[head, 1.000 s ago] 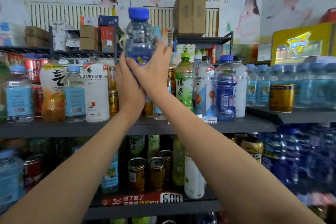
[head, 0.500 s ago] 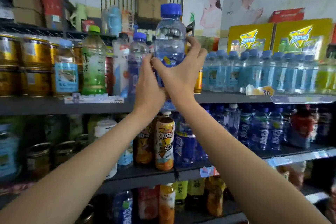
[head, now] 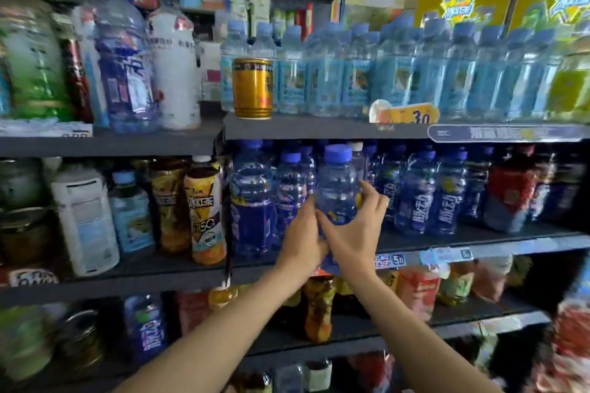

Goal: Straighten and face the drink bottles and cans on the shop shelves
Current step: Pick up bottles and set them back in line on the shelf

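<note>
A clear blue bottle with a blue cap (head: 337, 191) is upright in front of the second shelf (head: 479, 238), among a row of similar blue-capped bottles (head: 418, 195). My left hand (head: 301, 241) grips its lower left side. My right hand (head: 357, 233) holds its lower right side, thumb and fingers curled around it. Whether its base touches the shelf is hidden by my hands.
The top shelf (head: 319, 128) carries pale blue water bottles (head: 396, 73) and a gold can (head: 253, 88). Left bay holds tea bottles (head: 204, 210) and a white bottle (head: 86, 220). Price tags (head: 389, 260) hang on the shelf edge. Lower shelves hold more drinks.
Both hands carried the blue-capped bottle down from top-shelf height to the second shelf on the right. The view turned right and downward.
</note>
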The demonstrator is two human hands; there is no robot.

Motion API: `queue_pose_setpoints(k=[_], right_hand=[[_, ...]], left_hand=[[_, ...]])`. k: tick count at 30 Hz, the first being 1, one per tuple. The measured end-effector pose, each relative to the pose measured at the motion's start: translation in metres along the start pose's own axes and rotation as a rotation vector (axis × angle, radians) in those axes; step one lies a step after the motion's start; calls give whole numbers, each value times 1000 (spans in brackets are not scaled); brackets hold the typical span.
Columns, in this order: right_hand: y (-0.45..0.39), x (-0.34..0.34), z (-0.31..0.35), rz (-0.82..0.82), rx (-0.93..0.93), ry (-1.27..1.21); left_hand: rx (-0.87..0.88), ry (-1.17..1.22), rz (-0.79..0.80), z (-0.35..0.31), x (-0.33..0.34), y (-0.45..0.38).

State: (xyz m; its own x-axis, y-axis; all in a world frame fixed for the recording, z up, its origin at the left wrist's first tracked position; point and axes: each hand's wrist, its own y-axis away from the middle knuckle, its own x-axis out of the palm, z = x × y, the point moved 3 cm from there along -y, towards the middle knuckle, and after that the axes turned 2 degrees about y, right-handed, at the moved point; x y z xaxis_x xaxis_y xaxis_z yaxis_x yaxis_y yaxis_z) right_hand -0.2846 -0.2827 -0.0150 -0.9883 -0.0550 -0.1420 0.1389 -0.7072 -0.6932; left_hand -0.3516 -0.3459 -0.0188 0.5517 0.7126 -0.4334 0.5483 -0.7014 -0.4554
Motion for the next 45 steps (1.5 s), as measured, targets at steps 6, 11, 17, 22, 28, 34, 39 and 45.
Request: queue_pose_setpoints(k=[6,11,17,22,28,34,39,45], right_hand=[[-16,18,-28,87,98,-4],[-30,37,-42,181,113,16],[-41,40,-57,290,76,213],[-46,29,-57,388,34,244],[-43,38,-58,390,-20,269],[-53,33,-62,285,-107,299],[-85,17,-92,168,286,121],[-91,34,-107,318,444,65]], left_hand=[[-116,-157,-14,17,18,-26],[-128,-262,-47,24,22,-42],[-168,-420,-51,35,31,-53],[-148,-716,58,21,26,-69],[-237,-705,78,33,26,-73],[-180,-710,43,42,33,-75],[-28,-793,36,30,14,-66],[204,-747,16,12,2,-58]])
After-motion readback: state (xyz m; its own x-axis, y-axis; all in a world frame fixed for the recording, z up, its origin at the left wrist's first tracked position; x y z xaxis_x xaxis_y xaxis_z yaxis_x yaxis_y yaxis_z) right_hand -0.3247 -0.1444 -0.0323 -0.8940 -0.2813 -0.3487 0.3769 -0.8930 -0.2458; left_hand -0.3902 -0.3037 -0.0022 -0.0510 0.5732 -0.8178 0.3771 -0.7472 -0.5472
